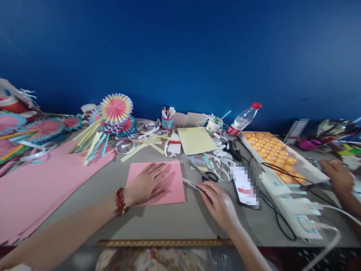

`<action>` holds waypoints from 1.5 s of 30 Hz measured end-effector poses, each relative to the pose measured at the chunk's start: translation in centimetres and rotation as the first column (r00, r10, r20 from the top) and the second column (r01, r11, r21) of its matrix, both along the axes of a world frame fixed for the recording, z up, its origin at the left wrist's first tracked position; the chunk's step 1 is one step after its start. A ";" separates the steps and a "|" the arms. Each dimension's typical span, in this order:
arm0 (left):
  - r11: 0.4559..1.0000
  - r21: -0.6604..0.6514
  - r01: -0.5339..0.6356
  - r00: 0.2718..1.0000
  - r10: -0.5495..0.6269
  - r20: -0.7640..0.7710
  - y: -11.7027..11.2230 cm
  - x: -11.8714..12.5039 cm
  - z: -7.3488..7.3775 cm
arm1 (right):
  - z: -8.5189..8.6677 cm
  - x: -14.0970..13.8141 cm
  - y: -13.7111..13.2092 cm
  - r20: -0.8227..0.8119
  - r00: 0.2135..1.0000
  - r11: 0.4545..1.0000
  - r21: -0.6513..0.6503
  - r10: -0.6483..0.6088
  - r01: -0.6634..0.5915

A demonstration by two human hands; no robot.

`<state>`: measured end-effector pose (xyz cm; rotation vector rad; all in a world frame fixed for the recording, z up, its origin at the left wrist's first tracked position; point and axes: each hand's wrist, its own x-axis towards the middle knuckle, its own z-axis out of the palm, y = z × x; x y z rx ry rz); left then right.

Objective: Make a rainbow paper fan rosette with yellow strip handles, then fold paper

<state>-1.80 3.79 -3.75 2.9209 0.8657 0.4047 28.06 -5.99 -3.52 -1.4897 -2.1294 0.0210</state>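
Observation:
My left hand lies flat on a pink sheet of paper, fingers stretched out, a red bead bracelet at the wrist. My right hand is closed around a slim whitish craft knife, its tip at the sheet's right edge. Just behind that hand lies a pair of black-handled scissors. A pale yellow sheet rests beyond the pink one. A large stack of pink paper lies on the left, with folded paper rosettes and paper strips at its far end.
Right of my hand are a phone, a power strip with cables and a tray of orange rounded items. A bottle and a pen cup stand near the blue wall. Another person's hand is at far right.

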 end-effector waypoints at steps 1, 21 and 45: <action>1.000 -0.006 -0.014 1.000 0.014 0.014 0.0 0.0 -0.2 | 0.1 -0.1 -0.1 0.004 1.000 1.000 0.003 0.009 -0.009; 0.963 -0.020 -0.270 0.936 0.268 0.228 0.2 -0.7 -0.8 | 0.6 0.0 -1.1 0.164 0.981 0.994 -0.059 0.106 -0.097; 0.952 -0.085 0.293 0.951 -0.299 -0.079 -0.6 0.5 -0.1 | 1.0 1.3 -1.9 0.256 0.939 0.973 -0.101 0.228 -0.208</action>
